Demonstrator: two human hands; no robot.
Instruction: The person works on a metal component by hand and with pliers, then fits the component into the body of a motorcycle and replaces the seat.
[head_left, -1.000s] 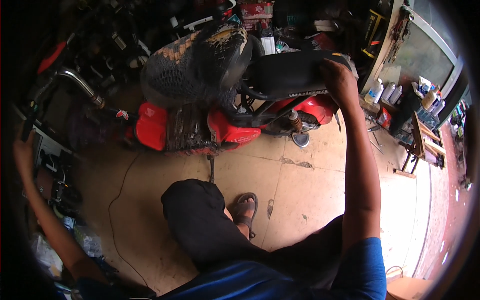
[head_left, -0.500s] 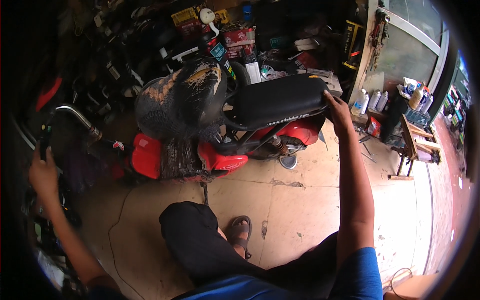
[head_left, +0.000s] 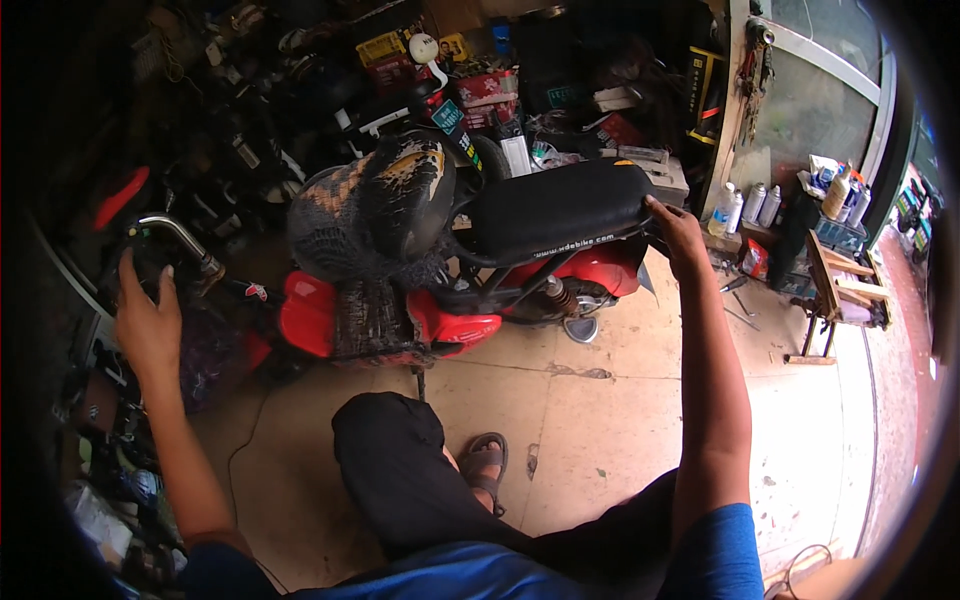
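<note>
A red scooter [head_left: 305, 312] with worn, cracked plastic stands across in front of me, its handlebar [head_left: 178, 232] to the left. My left hand [head_left: 150, 325] is at the dark grip end of that handlebar, thumb on one side and forefinger on the other. Shadow hides the other fingers. At the rear end of the long black back seat [head_left: 560, 205], my right hand [head_left: 682, 238] is closed, thumb on top and fingers curled underneath. The torn front saddle [head_left: 405, 195] has a dark mesh cover over part of it. A kickstand [head_left: 421, 385] shows below the body.
Boxes [head_left: 490, 90] and cluttered parts crowd the back. Spray cans [head_left: 770, 205] and a bottle [head_left: 720, 208] stand by the glass door [head_left: 810, 110]. A wooden stool [head_left: 835, 290] is at the right, near tools on the floor. A thin cable [head_left: 232, 470] crosses the tiles.
My left hand has moved right and slightly up, its thumb and forefinger now wider apart. The handlebar has shifted slightly right. My right hand keeps its hold at the seat's rear.
</note>
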